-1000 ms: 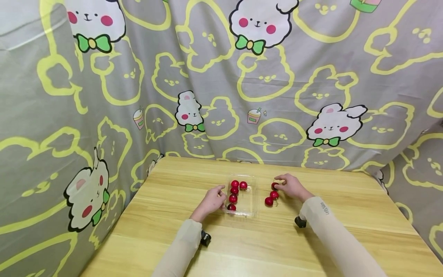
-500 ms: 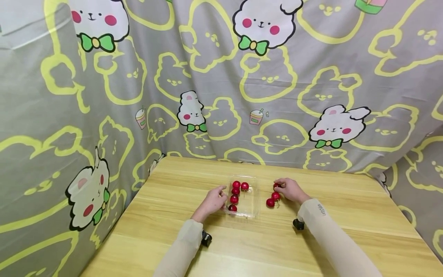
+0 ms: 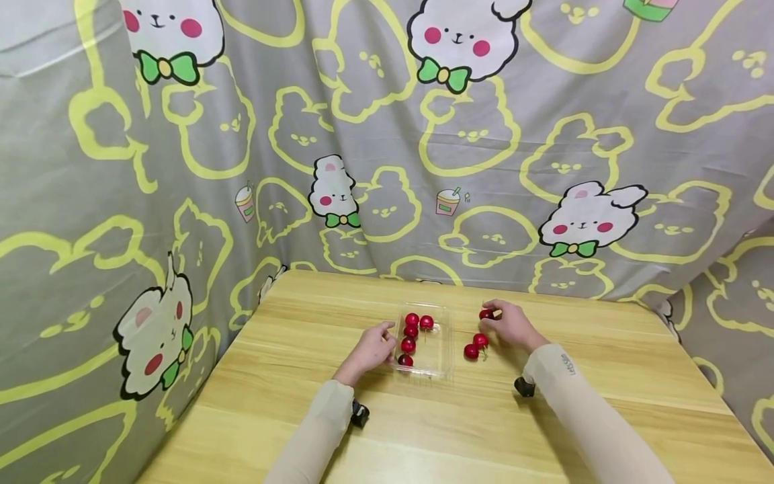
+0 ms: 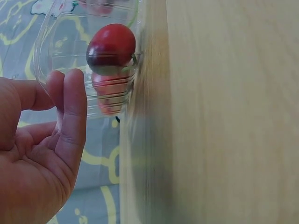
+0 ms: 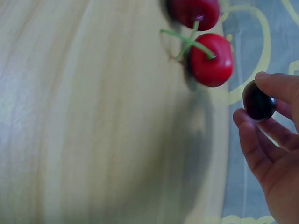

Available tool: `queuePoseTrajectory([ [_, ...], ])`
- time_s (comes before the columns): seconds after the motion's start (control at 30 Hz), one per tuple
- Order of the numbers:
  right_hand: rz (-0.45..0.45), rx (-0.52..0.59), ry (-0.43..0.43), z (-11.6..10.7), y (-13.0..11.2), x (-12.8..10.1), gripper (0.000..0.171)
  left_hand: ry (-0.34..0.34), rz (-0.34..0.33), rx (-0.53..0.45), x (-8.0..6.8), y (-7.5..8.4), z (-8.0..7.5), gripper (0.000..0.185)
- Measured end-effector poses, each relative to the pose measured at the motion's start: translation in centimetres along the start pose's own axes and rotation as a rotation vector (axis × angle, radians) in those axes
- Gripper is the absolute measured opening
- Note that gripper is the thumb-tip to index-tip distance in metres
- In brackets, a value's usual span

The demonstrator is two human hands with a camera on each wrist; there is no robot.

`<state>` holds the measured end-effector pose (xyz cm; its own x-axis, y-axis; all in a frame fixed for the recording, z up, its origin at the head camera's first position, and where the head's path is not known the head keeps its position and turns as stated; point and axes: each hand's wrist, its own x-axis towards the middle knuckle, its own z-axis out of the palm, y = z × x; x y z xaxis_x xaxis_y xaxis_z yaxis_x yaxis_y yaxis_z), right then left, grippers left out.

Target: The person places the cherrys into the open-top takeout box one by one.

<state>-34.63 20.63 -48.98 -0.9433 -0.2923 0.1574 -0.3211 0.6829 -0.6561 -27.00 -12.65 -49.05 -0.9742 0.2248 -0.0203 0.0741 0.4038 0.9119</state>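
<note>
My right hand [image 3: 510, 325] pinches a dark red cherry [image 5: 258, 101] between thumb and fingers, lifted off the table. Just nearer to me lie two bright red cherries [image 3: 476, 346] with green stems, touching or almost touching. At the left side of a clear plastic box [image 3: 448, 349], my left hand [image 3: 375, 346] rests with fingers fairly straight against its wall. Inside the box are several red cherries [image 3: 408, 345], most in a row along the left wall and one [image 3: 426, 323] beside the far end. The left wrist view shows the fingertips [image 4: 74, 86] at the clear wall.
A light wood table [image 3: 417, 430] carries everything. Behind and at the left hangs a grey curtain [image 3: 387, 148] with cartoon animals, meeting the table's far edge. A black wrist camera [image 3: 359, 414] sits on the left wrist, another [image 3: 524, 387] on the right.
The right hand has taken hold of the farthest loose cherry and raised it away from the other two. The left hand stays by the box.
</note>
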Motion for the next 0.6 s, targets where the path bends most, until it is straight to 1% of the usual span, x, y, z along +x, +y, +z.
queuePoseTrajectory([
  [0.13,0.007,0.009,0.019,-0.4,-1.2,0.1,0.044,0.003,0.001,0.016,0.0,0.1,0.0,0.052],
  [0.23,-0.007,0.02,0.025,-0.7,-2.3,0.3,0.046,0.004,0.001,0.019,0.0,0.3,0.0,0.052],
  [0.47,-0.084,0.05,0.028,-0.5,-4.3,0.4,0.042,-0.004,-0.004,0.002,-0.1,0.3,0.0,0.052],
  [0.6,-0.123,0.06,0.008,-0.3,-5.2,0.3,0.038,-0.007,0.0,-0.005,0.0,0.3,0.1,0.053],
])
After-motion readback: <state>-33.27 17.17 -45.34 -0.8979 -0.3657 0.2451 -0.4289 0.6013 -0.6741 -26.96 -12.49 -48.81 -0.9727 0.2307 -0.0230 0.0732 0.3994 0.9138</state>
